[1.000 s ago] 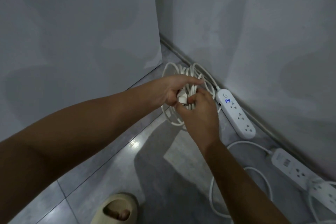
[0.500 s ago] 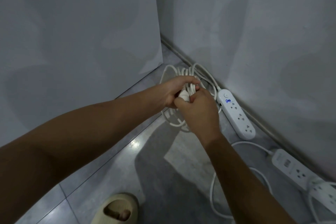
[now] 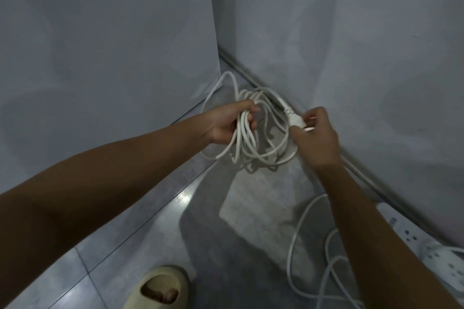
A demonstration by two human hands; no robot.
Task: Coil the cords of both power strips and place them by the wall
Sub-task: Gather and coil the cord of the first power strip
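your left hand (image 3: pixel 226 126) curled its fingers round the coiled cord (image 3: pixel 253 156) mid-frame, bunching the loops; your right hand (image 3: pixel 316 140) pinched the cord's white end (image 3: pixel 294 118), probably to tuck it.

A single wide-angle camera is sitting on the person's head, looking forward and down into a corner where grey walls (image 3: pixel 364 45) are meeting the tiled floor (image 3: pixel 140 241). It is viewing the left hand (image 3: pixel 226 125) and right hand (image 3: pixel 316 138) closely, forearms entering from below.
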